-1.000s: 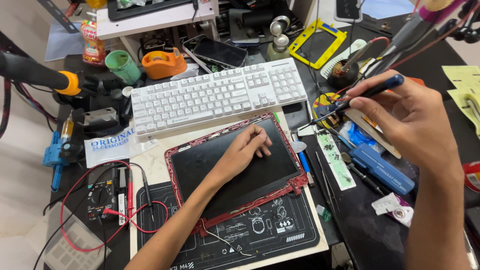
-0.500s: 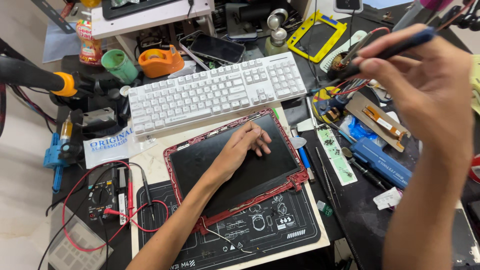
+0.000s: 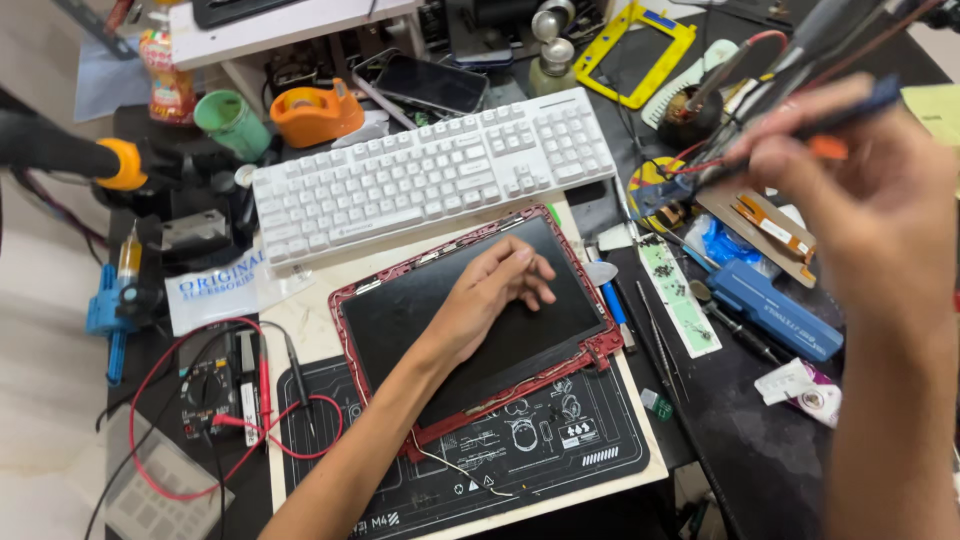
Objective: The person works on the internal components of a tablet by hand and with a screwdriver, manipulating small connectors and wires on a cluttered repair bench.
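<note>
Right hand (image 3: 860, 190) lowered with pen (image 3: 840, 110) | left hand (image 3: 495, 295) on tablet (image 3: 470, 330)

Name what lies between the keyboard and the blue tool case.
In the head view, between the keyboard and blue case lie a pale green strip, a blue pen and tweezers.

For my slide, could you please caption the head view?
Left hand rests flat on a red-framed tablet screen below a white keyboard, while the right hand holds a dark pen-like tool raised.

Cluttered dark workbench (image 3: 760, 450) under white keyboard (image 3: 430, 175), black repair mat (image 3: 520, 450), multimeter (image 3: 215, 385).
</note>
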